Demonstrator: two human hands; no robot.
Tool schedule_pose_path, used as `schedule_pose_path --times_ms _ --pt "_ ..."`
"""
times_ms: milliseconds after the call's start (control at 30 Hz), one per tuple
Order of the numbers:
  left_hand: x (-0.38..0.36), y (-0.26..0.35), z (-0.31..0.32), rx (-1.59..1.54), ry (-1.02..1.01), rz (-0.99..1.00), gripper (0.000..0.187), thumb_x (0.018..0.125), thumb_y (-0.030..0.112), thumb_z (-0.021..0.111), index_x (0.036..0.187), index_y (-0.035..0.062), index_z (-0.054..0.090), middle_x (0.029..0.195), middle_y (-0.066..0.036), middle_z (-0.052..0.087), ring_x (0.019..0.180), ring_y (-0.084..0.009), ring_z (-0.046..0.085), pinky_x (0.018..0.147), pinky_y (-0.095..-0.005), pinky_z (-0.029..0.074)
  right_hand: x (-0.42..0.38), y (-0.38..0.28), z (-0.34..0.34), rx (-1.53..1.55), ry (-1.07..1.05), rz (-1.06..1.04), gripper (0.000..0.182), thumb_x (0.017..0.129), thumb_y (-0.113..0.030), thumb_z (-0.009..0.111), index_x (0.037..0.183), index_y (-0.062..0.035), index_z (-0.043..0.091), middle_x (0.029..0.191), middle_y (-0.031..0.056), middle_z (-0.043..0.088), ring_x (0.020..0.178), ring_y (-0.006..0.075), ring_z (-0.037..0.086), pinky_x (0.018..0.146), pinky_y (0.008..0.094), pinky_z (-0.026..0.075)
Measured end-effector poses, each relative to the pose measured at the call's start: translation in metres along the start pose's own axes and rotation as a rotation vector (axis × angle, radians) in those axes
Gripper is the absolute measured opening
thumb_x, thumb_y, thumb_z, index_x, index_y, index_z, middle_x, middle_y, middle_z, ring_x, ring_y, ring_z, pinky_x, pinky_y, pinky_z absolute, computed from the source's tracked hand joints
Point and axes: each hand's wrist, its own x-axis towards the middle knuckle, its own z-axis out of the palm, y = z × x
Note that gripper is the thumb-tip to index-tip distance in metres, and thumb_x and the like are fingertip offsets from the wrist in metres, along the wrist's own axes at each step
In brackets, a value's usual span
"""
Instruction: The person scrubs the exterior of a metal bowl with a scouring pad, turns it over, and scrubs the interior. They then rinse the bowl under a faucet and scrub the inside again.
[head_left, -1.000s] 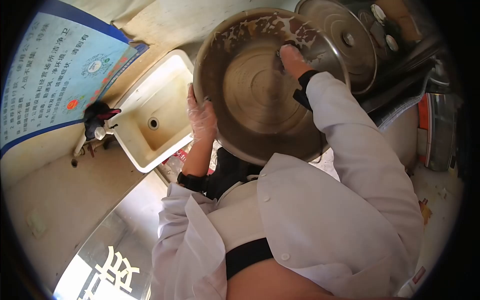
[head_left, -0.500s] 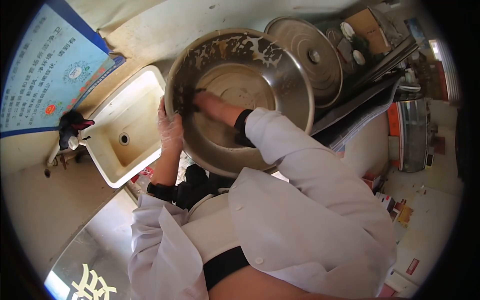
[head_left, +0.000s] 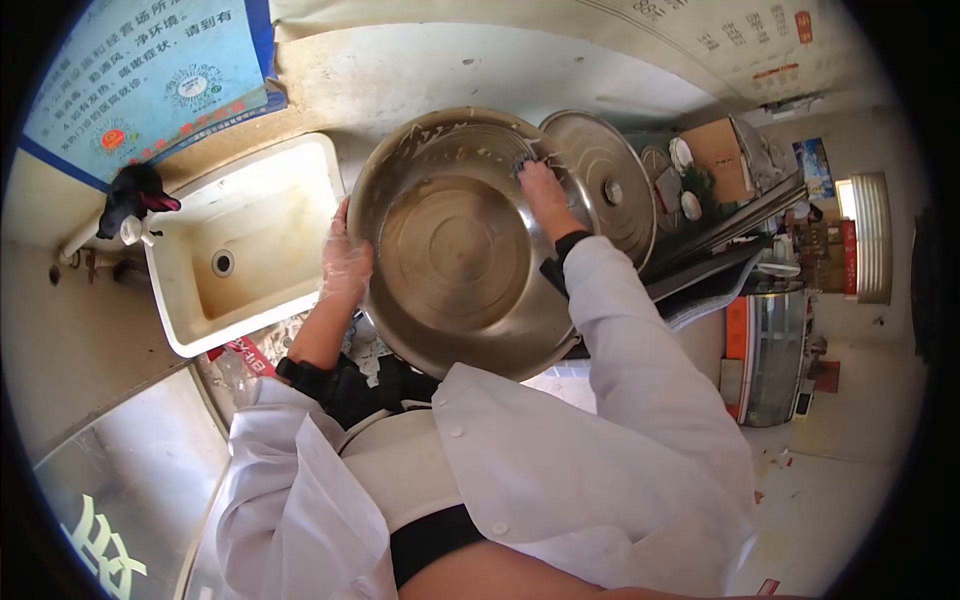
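A large, round steel basin (head_left: 455, 250) is tilted toward me, with streaks of suds along its far inner wall. At its left rim is my left hand (head_left: 345, 262), gripping the edge; a shiny wet or clear film covers its skin. Inside the basin, at the upper right wall, my right hand (head_left: 547, 198) is closed on a dark grey scouring pad (head_left: 524, 163), pressed against the metal. Most of the pad is hidden by the fingers.
A white sink (head_left: 245, 240) adjoins the basin on the left, with a tap covered in black (head_left: 137, 200) beside it. To the right lean a round metal lid (head_left: 590, 150) and dark sheets (head_left: 715, 275). A cardboard box (head_left: 715, 160) stands behind.
My right hand has moved from the basin's left inner side to its upper right wall. Less foam shows on the far wall. My left hand stays on the rim, and the view has shifted.
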Motion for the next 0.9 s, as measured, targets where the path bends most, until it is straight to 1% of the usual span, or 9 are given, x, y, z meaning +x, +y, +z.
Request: schedule_pose_path --times_ms 167,233,400,467,533,633,700,800,900 --pt "-0.004 0.011 -0.005 -0.043 -0.016 -0.047 0.061 0.066 -0.006 0.039 0.125 0.008 0.031 0.106 -0.013 0.051 0.095 -0.0204 0.05 0.083 -0.0274 0.038 0.006 -0.053 0.036 0.251 0.082 -0.015 0.016 0.081 -0.015 0.037 0.085 -0.0047 0.05 0.088 0.0171 0.05 0.09 0.0293 0.048 0.079 0.0396 0.038" --pt "-0.002 0.009 -0.005 -0.017 -0.044 -0.067 0.061 0.066 -0.005 0.039 0.125 0.007 0.03 0.106 -0.014 0.051 0.095 -0.0209 0.05 0.083 -0.0273 0.038 0.027 -0.095 0.062 0.526 0.126 0.155 0.018 0.08 -0.014 0.038 0.089 -0.0035 0.05 0.092 0.0167 0.049 0.093 0.0291 0.046 0.082 0.039 0.037" --pt "-0.003 0.004 -0.005 -0.064 -0.054 -0.007 0.06 0.066 -0.004 0.04 0.125 0.0069 0.031 0.104 -0.013 0.051 0.094 -0.0202 0.05 0.081 -0.0264 0.038 0.02 -0.158 0.061 0.402 0.316 -0.103 0.021 0.081 -0.013 0.038 0.093 -0.0023 0.051 0.092 0.0162 0.05 0.092 0.0309 0.046 0.081 0.0383 0.037" --pt "-0.002 0.009 -0.004 -0.038 -0.041 -0.105 0.061 0.066 -0.004 0.04 0.124 0.0088 0.032 0.104 -0.013 0.051 0.094 -0.0194 0.05 0.08 -0.026 0.039 0.024 -0.156 0.046 0.402 0.313 -0.136 0.02 0.08 -0.011 0.039 0.094 -0.0022 0.051 0.092 0.0165 0.05 0.092 0.0317 0.046 0.08 0.0385 0.037" --pt "0.0 0.006 -0.003 -0.013 -0.035 -0.096 0.061 0.066 -0.005 0.041 0.124 0.0095 0.032 0.103 -0.013 0.052 0.093 -0.0193 0.05 0.079 -0.0261 0.039 0.043 -0.136 0.026 0.221 0.343 0.174 0.019 0.078 -0.006 0.039 0.093 -0.0026 0.051 0.093 0.0174 0.049 0.092 0.0313 0.046 0.08 0.0387 0.037" --pt "0.0 0.003 -0.003 0.007 -0.033 -0.107 0.062 0.065 -0.005 0.041 0.124 0.0103 0.032 0.101 -0.013 0.053 0.09 -0.0194 0.052 0.076 -0.0263 0.041 0.048 -0.092 -0.023 0.16 0.361 0.282 0.02 0.075 -0.002 0.042 0.093 -0.0028 0.051 0.094 0.017 0.048 0.093 0.0307 0.046 0.081 0.0387 0.037" --pt "0.001 0.006 -0.004 -0.004 -0.024 -0.121 0.062 0.065 -0.005 0.042 0.125 0.0106 0.032 0.1 -0.013 0.054 0.088 -0.0196 0.053 0.075 -0.0264 0.042 0.049 -0.065 -0.035 0.149 0.614 0.243 0.023 0.072 -0.003 0.048 0.095 -0.0035 0.049 0.095 0.0158 0.047 0.093 0.0304 0.044 0.081 0.0386 0.036" --pt "-0.001 0.008 -0.003 -0.087 -0.061 -0.201 0.067 0.061 -0.007 0.039 0.125 0.0062 0.029 0.109 -0.011 0.049 0.101 -0.0182 0.047 0.084 -0.024 0.037 0.056 -0.059 -0.039 0.225 0.661 0.108 0.029 0.067 -0.003 0.053 0.096 -0.0038 0.047 0.097 0.0154 0.045 0.094 0.0307 0.043 0.082 0.0401 0.035" --pt "-0.001 0.002 -0.002 -0.143 -0.027 -0.162 0.063 0.065 -0.005 0.042 0.125 0.0113 0.032 0.097 -0.01 0.054 0.085 -0.018 0.053 0.072 -0.0255 0.043 0.071 -0.098 -0.05 0.343 0.592 -0.085 0.033 0.065 -0.003 0.053 0.097 -0.0045 0.046 0.099 0.0147 0.043 0.096 0.0307 0.042 0.083 0.041 0.034"
